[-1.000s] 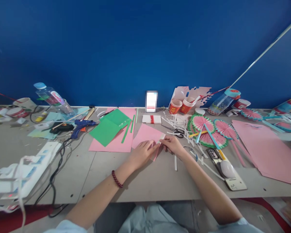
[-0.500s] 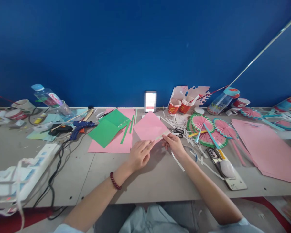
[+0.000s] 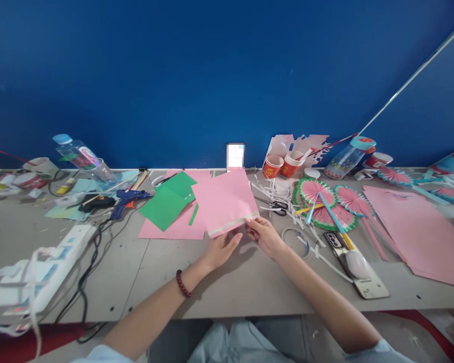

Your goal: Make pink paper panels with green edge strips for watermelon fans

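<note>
A pink paper sheet (image 3: 224, 201) with a pale strip along its near edge is held up just above the grey table (image 3: 227, 282). My left hand (image 3: 222, 248) pinches its near edge from below, fingers closed on it. My right hand (image 3: 263, 234) grips the sheet's near right corner. A red bead bracelet is on my left wrist. Behind the sheet lie a green folded paper (image 3: 166, 201) and another pink sheet (image 3: 174, 229).
Scissors (image 3: 274, 205), white paper strips and watermelon paper fans (image 3: 325, 201) lie to the right, with a phone (image 3: 357, 264) and large pink sheets (image 3: 419, 232). A blue glue gun (image 3: 126, 197), cables, a power strip (image 3: 41, 267) and a bottle (image 3: 81, 156) are left. Red paper cups (image 3: 285, 164) stand at the blue wall.
Both hands have lifted the pink sheet off the table and turned it, so it now stands up facing me with its taped edge nearest. The loose white strip left my right hand.
</note>
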`<state>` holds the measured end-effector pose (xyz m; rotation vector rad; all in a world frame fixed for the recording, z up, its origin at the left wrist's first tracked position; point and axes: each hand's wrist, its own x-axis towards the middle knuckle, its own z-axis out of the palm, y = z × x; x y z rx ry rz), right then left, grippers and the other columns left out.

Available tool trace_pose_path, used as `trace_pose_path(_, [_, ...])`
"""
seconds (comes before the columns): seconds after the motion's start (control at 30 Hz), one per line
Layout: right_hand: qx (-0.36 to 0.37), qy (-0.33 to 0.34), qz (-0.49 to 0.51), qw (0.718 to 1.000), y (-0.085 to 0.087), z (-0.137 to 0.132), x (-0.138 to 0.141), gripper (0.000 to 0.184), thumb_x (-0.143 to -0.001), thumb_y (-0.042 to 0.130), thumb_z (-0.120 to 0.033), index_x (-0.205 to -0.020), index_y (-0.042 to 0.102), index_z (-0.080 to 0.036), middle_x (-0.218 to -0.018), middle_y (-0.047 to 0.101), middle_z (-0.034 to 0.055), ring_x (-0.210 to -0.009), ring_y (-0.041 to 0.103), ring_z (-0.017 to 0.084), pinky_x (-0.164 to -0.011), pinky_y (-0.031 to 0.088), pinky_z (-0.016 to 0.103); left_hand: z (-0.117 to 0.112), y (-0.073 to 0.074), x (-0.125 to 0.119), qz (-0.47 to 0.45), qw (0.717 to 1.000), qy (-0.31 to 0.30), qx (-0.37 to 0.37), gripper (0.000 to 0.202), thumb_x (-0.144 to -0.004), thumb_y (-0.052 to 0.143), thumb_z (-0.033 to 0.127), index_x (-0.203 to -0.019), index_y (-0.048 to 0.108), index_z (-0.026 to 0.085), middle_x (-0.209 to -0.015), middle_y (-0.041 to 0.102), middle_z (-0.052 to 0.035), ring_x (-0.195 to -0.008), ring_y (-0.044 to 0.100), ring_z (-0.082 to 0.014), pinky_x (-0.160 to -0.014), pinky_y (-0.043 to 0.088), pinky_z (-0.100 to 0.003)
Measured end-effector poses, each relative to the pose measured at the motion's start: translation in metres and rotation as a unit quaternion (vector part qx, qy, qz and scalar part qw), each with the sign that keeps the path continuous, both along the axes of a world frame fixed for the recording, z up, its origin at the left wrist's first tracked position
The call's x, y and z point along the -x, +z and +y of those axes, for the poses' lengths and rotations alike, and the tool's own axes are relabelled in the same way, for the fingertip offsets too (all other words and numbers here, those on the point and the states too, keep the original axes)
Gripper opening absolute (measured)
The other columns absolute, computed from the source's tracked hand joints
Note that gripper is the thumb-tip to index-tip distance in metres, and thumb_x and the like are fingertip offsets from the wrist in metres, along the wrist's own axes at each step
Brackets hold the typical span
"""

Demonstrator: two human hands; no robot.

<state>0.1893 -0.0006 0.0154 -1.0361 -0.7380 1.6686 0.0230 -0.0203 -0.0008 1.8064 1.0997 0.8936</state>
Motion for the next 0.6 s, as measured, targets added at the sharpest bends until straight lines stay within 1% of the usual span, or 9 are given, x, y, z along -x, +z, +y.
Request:
trace_pose_path(0.1, [-0.002,0.03,-0.005,1.0,-0.003,-0.002,0.002,0.033,-0.055,0.084,-0.041,-0.06,0.063,-0.016,-0.05,0.051,-0.0056,-0.044,0.039,0.004,-0.041,0.029,0.018,-0.001,0.006,0.001,-0.013,0.999,0.04,0.024,0.044,-0.094,0.036,0.049,-0.117,0.061,0.02,-0.114,0.067,-0.0062,-0.112,0.058,-0.0213,-0.104,0.042,-0.039])
trace_pose_path(0.17, [-0.006,0.042,-0.013,0.999,-0.003,-0.002,0.002,0.032,-0.056,0.083,-0.043,-0.062,0.066,-0.015,-0.052,0.054,-0.0036,-0.046,0.041,0.005,-0.042,0.03,0.018,-0.002,0.012,0.002,-0.02,0.998,0.046,0.036,0.045,-0.094,0.035,0.05,-0.11,0.065,0.02,-0.108,0.069,-0.0057,-0.108,0.06,-0.0206,-0.104,0.042,-0.037])
trace_pose_path(0.27, [-0.019,0.047,-0.023,0.998,0.0,-0.003,0.0,0.034,-0.06,0.079,-0.047,-0.065,0.069,-0.015,-0.06,0.061,0.0002,-0.05,0.046,0.007,-0.044,0.032,0.02,-0.003,0.017,0.002,-0.033,0.995,0.061,0.065,0.045,-0.091,0.038,0.053,-0.097,0.068,0.02,-0.094,0.071,-0.0048,-0.094,0.064,-0.0202,-0.096,0.048,-0.035])
trace_pose_path(0.37, [-0.036,0.038,-0.033,0.998,0.003,-0.003,-0.002,0.037,-0.064,0.075,-0.051,-0.063,0.069,-0.015,-0.062,0.063,0.0016,-0.049,0.048,0.007,-0.044,0.032,0.021,-0.003,0.017,0.003,-0.042,0.988,0.1,0.109,0.046,-0.088,0.042,0.056,-0.086,0.069,0.02,-0.082,0.069,-0.0044,-0.085,0.064,-0.02,-0.084,0.052,-0.033])
trace_pose_path(0.47, [-0.048,0.036,-0.056,0.997,0.003,-0.002,-0.005,0.038,-0.064,0.074,-0.052,-0.062,0.071,-0.015,-0.058,0.062,0.0021,-0.05,0.049,0.008,-0.044,0.033,0.021,-0.002,0.015,0.004,-0.059,0.982,0.118,0.131,0.048,-0.086,0.044,0.058,-0.082,0.069,0.018,-0.079,0.068,-0.0052,-0.082,0.063,-0.0198,-0.079,0.051,-0.031])
trace_pose_path(0.6, [-0.058,0.047,-0.078,0.994,0.0,-0.002,-0.007,0.039,-0.067,0.072,-0.053,-0.066,0.072,-0.014,-0.059,0.062,0.0037,-0.052,0.05,0.01,-0.045,0.034,0.022,-0.001,0.013,0.004,-0.086,0.98,0.121,0.131,0.048,-0.084,0.048,0.059,-0.079,0.069,0.016,-0.076,0.067,-0.0047,-0.077,0.061,-0.0191,-0.075,0.05,-0.03])
